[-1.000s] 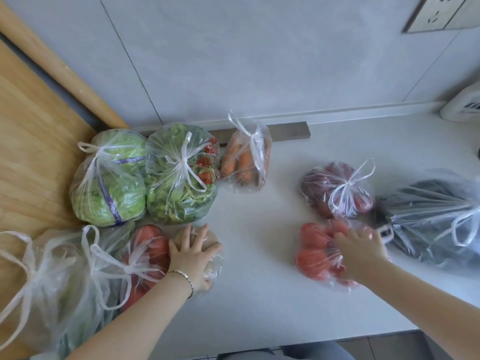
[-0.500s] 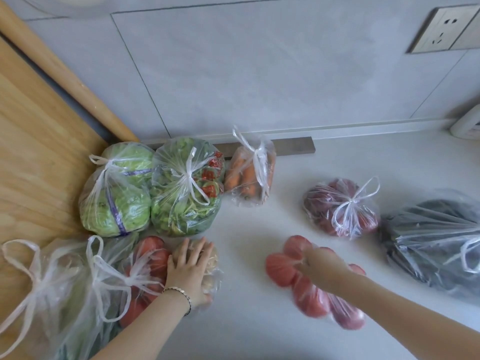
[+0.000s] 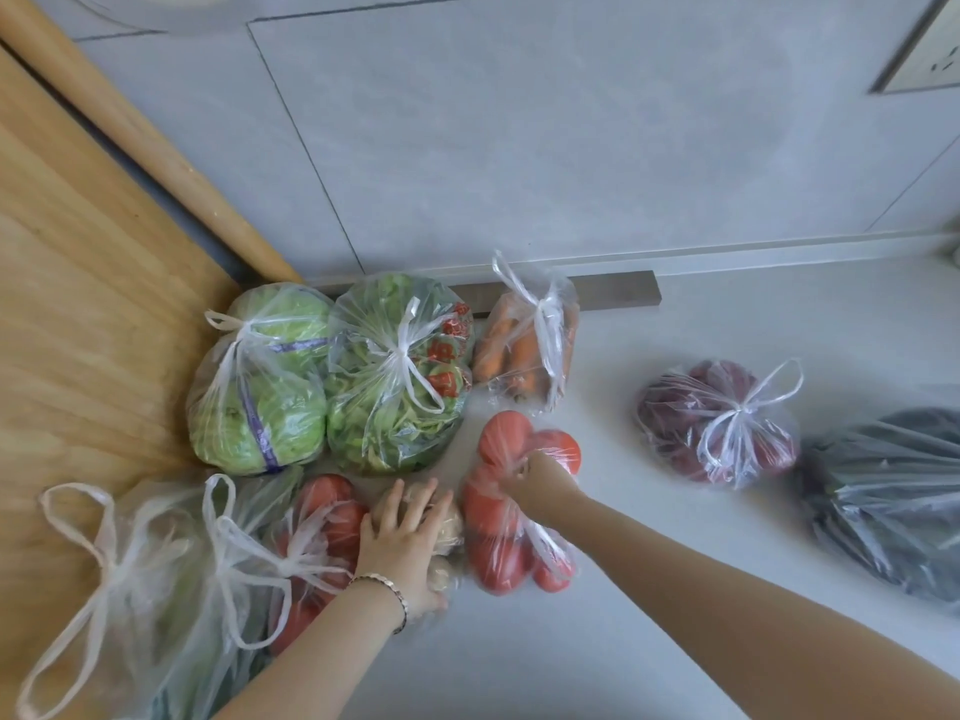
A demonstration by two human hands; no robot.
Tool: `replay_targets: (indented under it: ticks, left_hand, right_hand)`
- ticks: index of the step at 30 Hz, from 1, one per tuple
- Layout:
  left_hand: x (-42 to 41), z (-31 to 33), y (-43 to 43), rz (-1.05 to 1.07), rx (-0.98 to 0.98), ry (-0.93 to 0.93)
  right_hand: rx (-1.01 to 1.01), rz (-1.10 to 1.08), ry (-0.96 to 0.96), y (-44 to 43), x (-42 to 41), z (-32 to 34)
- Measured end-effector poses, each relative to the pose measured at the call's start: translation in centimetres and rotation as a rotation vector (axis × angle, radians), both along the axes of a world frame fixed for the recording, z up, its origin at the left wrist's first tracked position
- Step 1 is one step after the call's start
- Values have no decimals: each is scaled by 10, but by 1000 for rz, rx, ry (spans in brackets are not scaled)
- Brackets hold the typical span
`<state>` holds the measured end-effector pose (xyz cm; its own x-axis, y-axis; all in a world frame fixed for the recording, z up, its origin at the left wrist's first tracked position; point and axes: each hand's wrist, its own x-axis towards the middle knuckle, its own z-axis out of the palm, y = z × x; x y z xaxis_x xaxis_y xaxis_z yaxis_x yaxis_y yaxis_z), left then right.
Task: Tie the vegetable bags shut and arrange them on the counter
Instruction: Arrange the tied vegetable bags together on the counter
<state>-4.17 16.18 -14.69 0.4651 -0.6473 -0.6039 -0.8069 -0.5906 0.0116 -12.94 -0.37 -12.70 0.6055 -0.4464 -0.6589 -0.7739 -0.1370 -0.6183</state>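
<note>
Crinkly tomato bag (image 3: 511,522), right hand (image 3: 540,478)

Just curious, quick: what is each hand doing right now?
Left hand: open, flat on a bag of pale vegetables.
Right hand: closed on the tomato bag.

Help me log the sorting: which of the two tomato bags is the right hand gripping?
The tomato bag below the carrots, pinched at its top by the right hand. The other tomato bag lies further left, beyond the left hand.

Pale tiled wall (image 3: 519,148), wooden panel (image 3: 78,304), white counter (image 3: 727,330), wall socket (image 3: 924,59)
</note>
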Motion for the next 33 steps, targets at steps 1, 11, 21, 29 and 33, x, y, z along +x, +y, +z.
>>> replay_targets:
  ticks: [1, 11, 21, 29, 33]
  left_hand:
    - [0, 3, -5, 0, 12, -3]
    - [-28, 37, -105, 51, -355, 61]
    - [-74, 8, -141, -182, 134, -71]
    - [-66, 6, -159, -242, 187, -134]
    - [-57, 11, -166, -221, 184, -130]
  right_hand:
    - [-90, 75, -21, -7, -7, 5]
    - [-618, -323, 252, -151, -124, 19]
    - [-885, 510, 380, -196, -134, -14]
    - [-430, 168, 253, -115, -111, -6]
    - [-164, 81, 190, -80, -102, 5]
